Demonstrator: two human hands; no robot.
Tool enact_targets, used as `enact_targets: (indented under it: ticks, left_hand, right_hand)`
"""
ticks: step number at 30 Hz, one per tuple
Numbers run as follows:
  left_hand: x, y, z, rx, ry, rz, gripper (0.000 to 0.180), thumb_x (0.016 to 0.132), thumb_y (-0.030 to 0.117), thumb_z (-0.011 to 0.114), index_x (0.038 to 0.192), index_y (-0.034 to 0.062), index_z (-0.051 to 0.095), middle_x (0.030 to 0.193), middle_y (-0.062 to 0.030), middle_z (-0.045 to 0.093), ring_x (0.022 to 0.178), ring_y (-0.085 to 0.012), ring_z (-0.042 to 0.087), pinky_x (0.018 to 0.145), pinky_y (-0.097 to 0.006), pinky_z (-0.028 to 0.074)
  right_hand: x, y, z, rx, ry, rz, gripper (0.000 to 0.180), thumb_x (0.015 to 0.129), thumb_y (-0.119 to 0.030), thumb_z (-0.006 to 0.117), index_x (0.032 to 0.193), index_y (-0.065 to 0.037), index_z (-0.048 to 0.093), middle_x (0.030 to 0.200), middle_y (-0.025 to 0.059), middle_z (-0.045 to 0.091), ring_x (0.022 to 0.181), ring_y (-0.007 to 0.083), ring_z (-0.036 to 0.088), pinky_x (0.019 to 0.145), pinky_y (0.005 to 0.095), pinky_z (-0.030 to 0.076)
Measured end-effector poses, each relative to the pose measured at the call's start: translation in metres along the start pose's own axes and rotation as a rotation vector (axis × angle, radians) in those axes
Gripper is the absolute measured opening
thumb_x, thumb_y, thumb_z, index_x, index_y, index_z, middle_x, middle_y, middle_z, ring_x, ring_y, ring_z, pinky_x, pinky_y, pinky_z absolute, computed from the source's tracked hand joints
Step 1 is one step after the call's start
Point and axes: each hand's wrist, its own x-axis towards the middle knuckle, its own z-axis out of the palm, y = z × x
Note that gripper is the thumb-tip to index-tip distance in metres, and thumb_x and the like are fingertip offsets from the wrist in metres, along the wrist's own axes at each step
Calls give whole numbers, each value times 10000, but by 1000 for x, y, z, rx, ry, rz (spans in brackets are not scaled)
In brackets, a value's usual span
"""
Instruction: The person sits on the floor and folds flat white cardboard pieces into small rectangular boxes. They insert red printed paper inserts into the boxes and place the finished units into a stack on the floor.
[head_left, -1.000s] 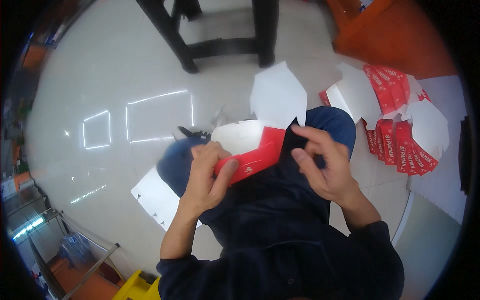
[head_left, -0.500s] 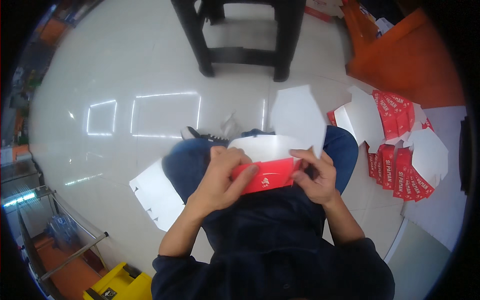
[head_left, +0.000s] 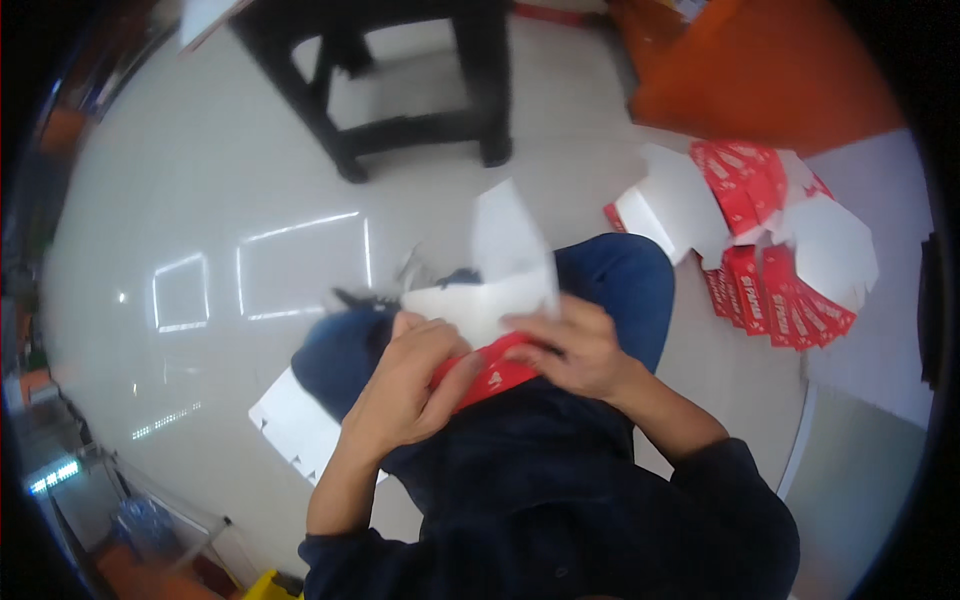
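Observation:
Above my lap I hold a partly folded paper food box, red outside and white inside, with a white flap standing up at its far side. My left hand grips its left end, thumb on the red face and fingers behind. At the right end, my right hand is closed on the box, thumb on the red wall and fingers along the white inside. The fingertips are somewhat blurred. A flat white sheet of card with small notches lies by my left leg.
On the floor to the right lie fanned piles of red and white box blanks. A black stool stands ahead, and an orange bag sits at the far right. A metal-framed rack and a yellow object are at the lower left.
The view has turned, tilting the scene. My right hand has moved inward along the box, from its right corner onto the red wall. The left hand keeps its grip.

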Motion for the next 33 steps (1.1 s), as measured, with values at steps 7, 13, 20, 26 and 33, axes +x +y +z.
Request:
enact_targets:
  ticks: [7, 13, 20, 26, 33]
  left_hand:
    - [18, 18, 21, 302, 10, 95, 128, 819, 90, 743, 911, 81, 654, 801, -79, 561, 785, -291, 563, 837, -422, 340]
    - [54, 34, 38, 308, 190, 186, 592, 785, 182, 817, 1335, 90, 618, 1421, -175, 486, 1327, -390, 442, 1128, -476, 277]
    - [-38, -67, -22, 511, 719, -139, 481, 904, 102, 702, 1359, 42, 557, 1426, -191, 504, 1352, -355, 468, 1144, -458, 326]
    - [-307, -238, 16, 418, 947, -859, 502, 925, 133, 711, 1381, 8, 543, 1315, -181, 614, 1252, -312, 556, 1096, -418, 415]
    - [-339, -211, 111, 606, 508, -1206, 812, 748, 360, 859, 1375, -19, 507, 1435, -287, 458, 1319, -483, 446, 1117, -534, 393]
  right_hand:
    - [-4, -12, -20, -152, -142, -3, 510, 761, -227, 882, 1198, -59, 679, 882, 84, 603, 745, 239, 624, 598, 362, 524]
    - [-52, 49, -151, -650, 3, 202, 432, 744, -164, 832, 1136, -101, 663, 1118, 126, 652, 1057, 328, 652, 873, 418, 554]
    - [-133, 153, -252, -848, -42, 542, 603, 768, -78, 757, 1341, -83, 568, 1172, 140, 640, 1063, 350, 632, 881, 427, 535]
    - [-190, 209, -233, -818, -210, 709, 506, 858, -37, 693, 1342, 16, 557, 1152, 198, 683, 1037, 332, 662, 916, 424, 521]
    - [-196, 232, -253, -447, -21, 934, 266, 1024, -199, 567, 1158, 23, 628, 1013, 100, 656, 823, 208, 606, 746, 357, 486]
